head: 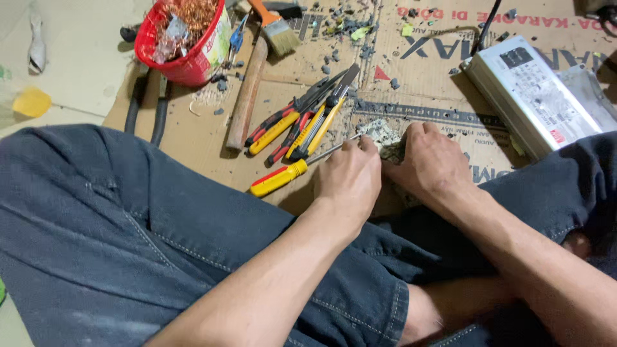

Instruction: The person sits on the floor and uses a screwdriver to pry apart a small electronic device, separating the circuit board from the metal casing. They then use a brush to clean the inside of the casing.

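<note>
While a red bucket (186, 45) stood far left, the screwdriver (289, 172) lay on the cardboard (193, 135), yellow handle lower left, shaft running up-right under the left hand (350, 177), curled over it. Beside it, the right hand (429, 160) pinched a crumbly grey block (380, 133).

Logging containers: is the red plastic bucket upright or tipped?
Tipped: the red plastic bucket leans with its mouth toward the camera, copper wire scraps showing inside.
</note>
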